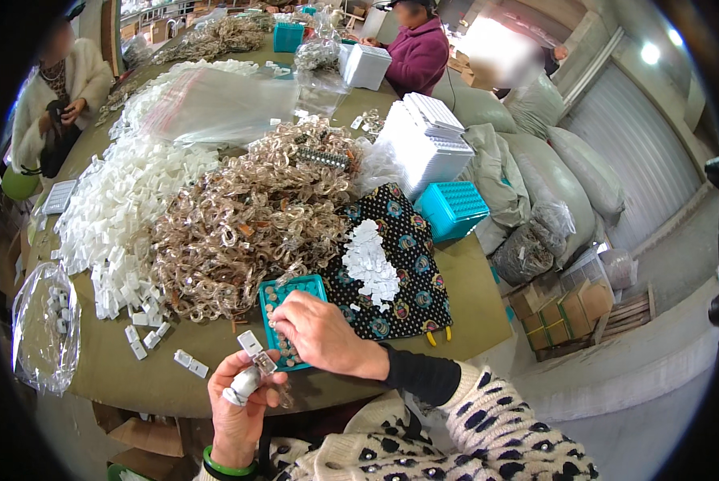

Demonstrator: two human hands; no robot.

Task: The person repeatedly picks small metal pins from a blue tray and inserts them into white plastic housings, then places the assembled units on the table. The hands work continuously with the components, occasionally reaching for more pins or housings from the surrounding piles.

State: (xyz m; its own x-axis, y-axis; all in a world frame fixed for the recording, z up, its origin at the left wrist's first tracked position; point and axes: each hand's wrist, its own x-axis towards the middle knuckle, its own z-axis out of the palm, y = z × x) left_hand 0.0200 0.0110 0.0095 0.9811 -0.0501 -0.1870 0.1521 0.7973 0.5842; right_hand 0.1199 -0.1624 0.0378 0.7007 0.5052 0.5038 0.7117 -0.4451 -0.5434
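My left hand (235,413) is raised at the table's front edge, its fingers closed round a small white plastic case (251,343). The case's lid stands up, and a see-through part sits below it. White wrapping (242,386) covers a digit of this hand. My right hand (323,333) reaches over a shallow teal tray (317,283) with small round pieces (289,353) in its pockets. Its fingertips are pinched together above the tray's left side; whatever they hold is hidden. A heap of clear and brownish plastic rings (239,216) rises just behind the tray.
White plastic cases (127,192) are piled at left, several loose ones (191,363) nearer me. White chips (369,264) lie on a black patterned cloth (419,276), beside yellow-handled tool ends (438,335). White stacked trays (427,144) and a teal basket (453,210) stand right. Other people work across the table.
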